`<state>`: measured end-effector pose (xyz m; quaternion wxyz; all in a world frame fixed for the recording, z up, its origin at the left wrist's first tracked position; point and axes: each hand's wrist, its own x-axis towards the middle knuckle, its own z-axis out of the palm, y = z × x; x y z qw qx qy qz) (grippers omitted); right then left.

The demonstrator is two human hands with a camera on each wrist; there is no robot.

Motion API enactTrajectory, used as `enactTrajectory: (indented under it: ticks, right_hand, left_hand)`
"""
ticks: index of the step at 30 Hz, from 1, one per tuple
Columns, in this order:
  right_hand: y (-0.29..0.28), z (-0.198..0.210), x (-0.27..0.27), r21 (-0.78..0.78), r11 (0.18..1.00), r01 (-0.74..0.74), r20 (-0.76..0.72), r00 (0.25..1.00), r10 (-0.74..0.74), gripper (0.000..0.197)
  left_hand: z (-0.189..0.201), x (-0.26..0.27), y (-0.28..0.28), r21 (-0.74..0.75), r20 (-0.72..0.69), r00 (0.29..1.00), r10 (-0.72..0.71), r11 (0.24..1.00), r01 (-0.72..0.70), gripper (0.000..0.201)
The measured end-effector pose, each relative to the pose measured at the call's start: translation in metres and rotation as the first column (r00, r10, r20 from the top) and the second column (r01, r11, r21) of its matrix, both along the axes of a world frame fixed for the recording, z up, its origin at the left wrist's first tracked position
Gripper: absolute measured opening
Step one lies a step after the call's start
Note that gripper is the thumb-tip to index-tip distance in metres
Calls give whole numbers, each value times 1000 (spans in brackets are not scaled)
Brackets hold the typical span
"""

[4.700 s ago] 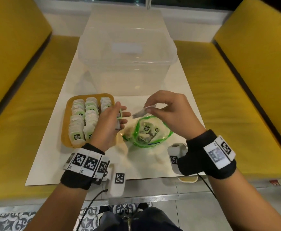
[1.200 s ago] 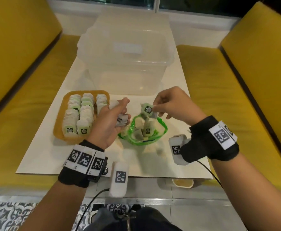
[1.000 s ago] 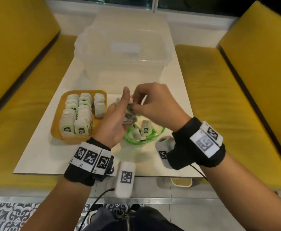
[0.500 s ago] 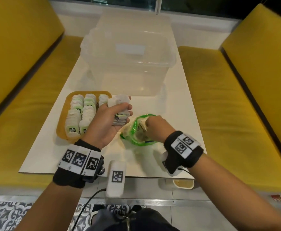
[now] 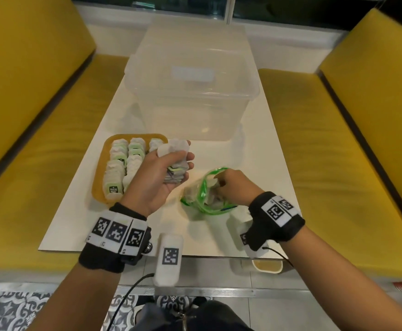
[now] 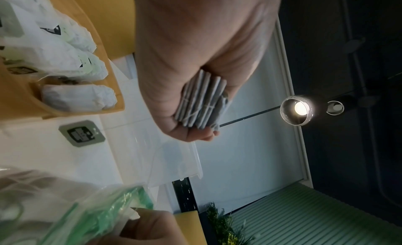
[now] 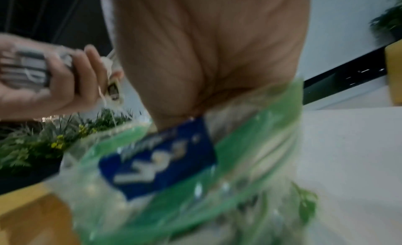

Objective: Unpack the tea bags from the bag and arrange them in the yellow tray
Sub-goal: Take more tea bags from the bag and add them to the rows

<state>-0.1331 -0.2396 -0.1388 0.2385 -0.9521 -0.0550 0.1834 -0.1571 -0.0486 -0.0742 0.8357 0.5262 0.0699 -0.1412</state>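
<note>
The yellow tray (image 5: pixel 99 187) sits on the white bench (image 5: pixel 262 144), to the left of the bag (image 5: pixel 203 194). Two full rows of tea bags (image 5: pixel 117 168) lie in the tray, and a third row is just begun at the far end.

Between the tray and the bag, the left hand (image 5: pixel 158 174) is lifted up. Its fingers (image 5: pixel 187 156) are curled round a small stack of tea bags (image 6: pixel 201 101), packed side by side in the palm.

The bag is clear plastic with a green rim, and it lies open on the bench. The right hand (image 5: pixel 233 187) reaches into its mouth from the right. The fingers are hidden inside, so I cannot tell if they hold a tea bag yet.

A big clear box (image 5: pixel 191 91) stands behind the bag.

The tea bags are light, soft and made of thin paper. I think they can tear or crush if squeezed hard. It seems best to pinch one gently by its flat sides or its little paper tag. The plastic bag is floppy and slippery, so it may slide when a hand pulls out.

A second ago, both hands met above the bag and the right hand passed a tea bag to the left. Now the right hand has gone back down into the bag, and the left hand's stack has grown.
</note>
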Motion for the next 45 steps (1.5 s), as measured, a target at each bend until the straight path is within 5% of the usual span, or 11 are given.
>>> enactTrajectory:
  ticks: [12,19,23,25,32,35,38,42,45]
  right_hand:
    - [-36,74,-18,343,935,93,42,993,-114,16]
    - [-27,134,-17,587,808,43,286,923,-257,15]
    - [13,129,-18,484,875,-11,560,772,-300,20]
    - [40,120,-24,414,910,-18,642,715,-277,15]
    - [98,86,-50,-128,991,-29,655,748,107,46]
    - [104,80,-49,-239,968,-70,597,776,204,56]
    - [110,76,-47,-231,969,-91,584,783,213,63]
    - [122,76,-47,-184,974,-131,502,840,208,65]
    - [128,75,-51,57,988,-142,510,855,94,68]
  left_hand:
    - [7,8,-2,-48,20,997,-77,996,77,26]
    - [20,12,-6,-99,43,993,-113,988,117,24]
    - [22,8,-12,-138,1,994,-112,984,111,17]
    - [22,5,-12,-162,-22,994,-103,982,98,29]
    - [20,-2,15,-306,-123,988,-94,950,52,83]
    - [17,-8,24,-269,-105,987,-120,959,88,65]
    - [12,-11,29,-194,-76,990,-116,976,99,22]
    - [6,-13,37,-185,-113,991,-70,981,48,26]
    - [2,-9,44,-196,-136,991,12,980,-39,26]
